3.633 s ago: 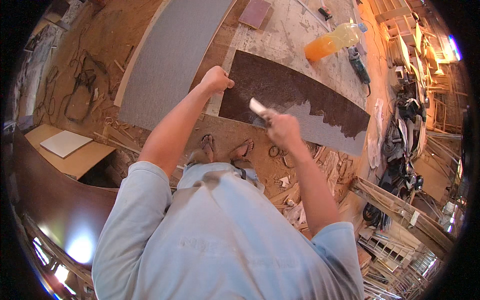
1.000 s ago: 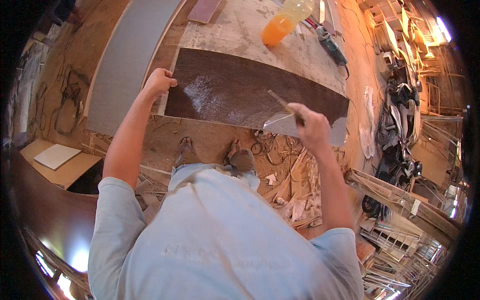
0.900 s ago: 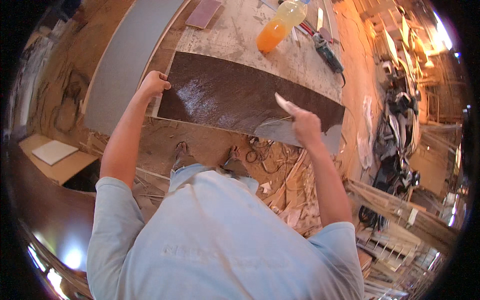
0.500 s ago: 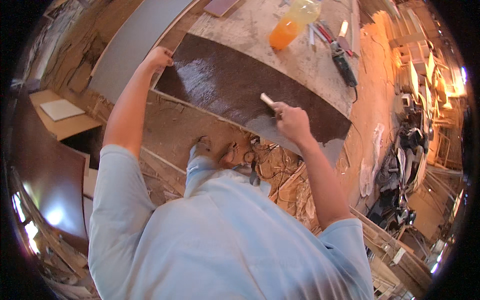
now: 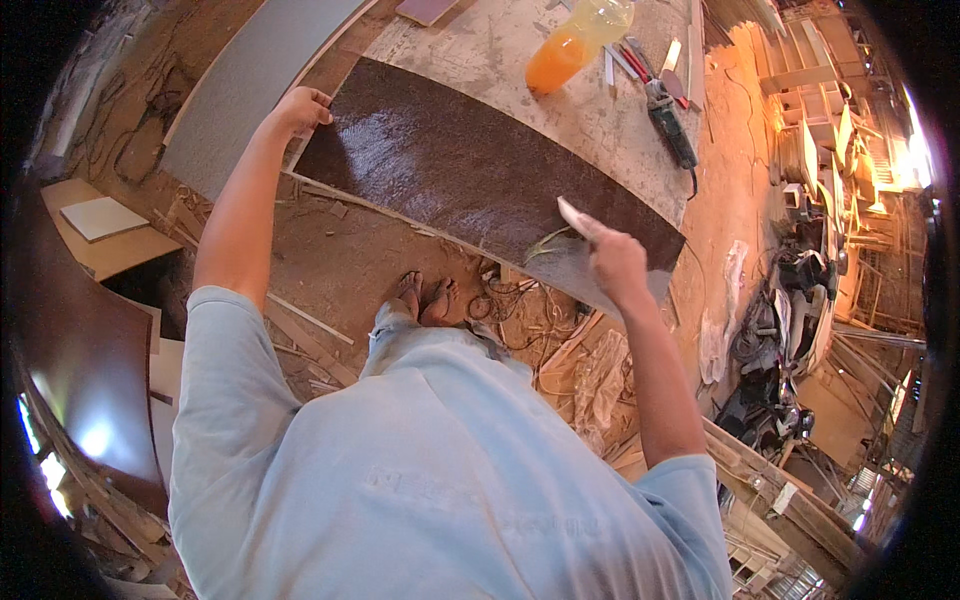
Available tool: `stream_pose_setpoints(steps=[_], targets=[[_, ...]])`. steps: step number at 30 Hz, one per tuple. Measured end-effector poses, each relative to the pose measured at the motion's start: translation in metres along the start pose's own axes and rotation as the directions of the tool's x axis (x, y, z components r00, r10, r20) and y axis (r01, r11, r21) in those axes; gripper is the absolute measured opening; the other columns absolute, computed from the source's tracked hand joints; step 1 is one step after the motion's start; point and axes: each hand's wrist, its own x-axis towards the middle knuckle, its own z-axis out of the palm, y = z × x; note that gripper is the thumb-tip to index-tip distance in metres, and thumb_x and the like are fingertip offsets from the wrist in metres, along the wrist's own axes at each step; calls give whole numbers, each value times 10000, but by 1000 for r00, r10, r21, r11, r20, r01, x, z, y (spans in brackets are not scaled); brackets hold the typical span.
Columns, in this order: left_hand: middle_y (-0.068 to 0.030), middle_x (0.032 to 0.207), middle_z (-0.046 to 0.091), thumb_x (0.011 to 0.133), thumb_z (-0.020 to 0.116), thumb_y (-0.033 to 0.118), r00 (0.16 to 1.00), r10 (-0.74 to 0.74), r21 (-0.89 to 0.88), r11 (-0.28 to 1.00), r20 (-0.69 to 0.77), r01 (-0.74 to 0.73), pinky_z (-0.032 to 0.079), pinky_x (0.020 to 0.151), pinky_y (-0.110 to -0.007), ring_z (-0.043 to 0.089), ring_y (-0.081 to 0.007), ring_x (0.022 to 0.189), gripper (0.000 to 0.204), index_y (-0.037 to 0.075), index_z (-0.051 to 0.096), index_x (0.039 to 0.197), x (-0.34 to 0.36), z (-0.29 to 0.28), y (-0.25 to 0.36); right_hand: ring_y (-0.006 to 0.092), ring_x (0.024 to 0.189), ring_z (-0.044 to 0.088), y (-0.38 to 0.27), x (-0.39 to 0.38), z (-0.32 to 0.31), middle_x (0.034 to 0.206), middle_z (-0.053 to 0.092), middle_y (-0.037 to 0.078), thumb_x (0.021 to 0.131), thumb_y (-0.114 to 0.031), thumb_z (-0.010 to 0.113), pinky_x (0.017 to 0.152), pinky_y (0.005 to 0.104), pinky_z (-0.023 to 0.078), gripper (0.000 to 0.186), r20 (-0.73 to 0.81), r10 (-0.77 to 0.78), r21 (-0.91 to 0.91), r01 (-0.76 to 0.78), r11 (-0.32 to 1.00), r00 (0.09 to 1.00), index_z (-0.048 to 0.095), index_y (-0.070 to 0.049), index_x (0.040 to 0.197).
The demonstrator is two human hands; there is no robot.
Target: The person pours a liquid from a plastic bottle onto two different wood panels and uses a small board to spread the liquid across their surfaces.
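Observation:
A long dark brown board (image 5: pixel 470 150) lies across the worktable, its surface glossy as if wet. A duller grey patch (image 5: pixel 570 268) shows near its right front end. My right hand (image 5: pixel 618 262) is closed around a pale, flat, spreader-like piece (image 5: pixel 572 213), whose exact kind I cannot make out, over the right part of the board. Thin yellowish strands (image 5: pixel 548 243) show on the surface beside it. At the board's left end my left hand (image 5: pixel 302 110) is closed, its fingertips gripping the edge.
Behind the board on the worktable (image 5: pixel 480 55) stand a bottle of orange liquid (image 5: pixel 558 62), an angle grinder (image 5: pixel 670 125) and red-handled tools (image 5: pixel 634 62). A grey panel (image 5: pixel 235 100) lies at the left. Cables and wood scraps (image 5: pixel 520 300) litter the floor near my feet (image 5: pixel 425 298).
My right hand has moved right along the board with the flat piece, which now tilts differently. The dark glossy area reaches farther right. My left hand stays at the board's left edge.

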Motion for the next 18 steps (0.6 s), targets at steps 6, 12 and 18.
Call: stream_pose_setpoints(steps=[6,12,18], targets=[[-25,775,592,792,761,-15,999,36,-80,996,14,-35,448,515,-338,522,-140,587,380,33,655,1154,1,-3,-9,381,977,701,14,9,-2,1095,719,206,777,4,544,847,475,547,579,-91,-21,113,32,993,996,660,-197,1307],[-31,788,593,789,759,-14,997,83,-16,996,1,-83,434,518,-334,526,-140,608,355,27,658,1127,7,3,-15,367,783,715,5,-15,38,882,722,183,716,-50,658,690,460,553,536,26,-114,87,112,990,993,688,-233,1219],[-49,842,643,801,773,1,997,79,23,997,-19,-78,461,545,-370,571,-167,653,397,19,671,1184,7,2,-14,361,848,723,-34,-63,21,959,723,206,805,-39,674,735,428,560,433,268,-170,54,162,985,948,714,-192,1209]])
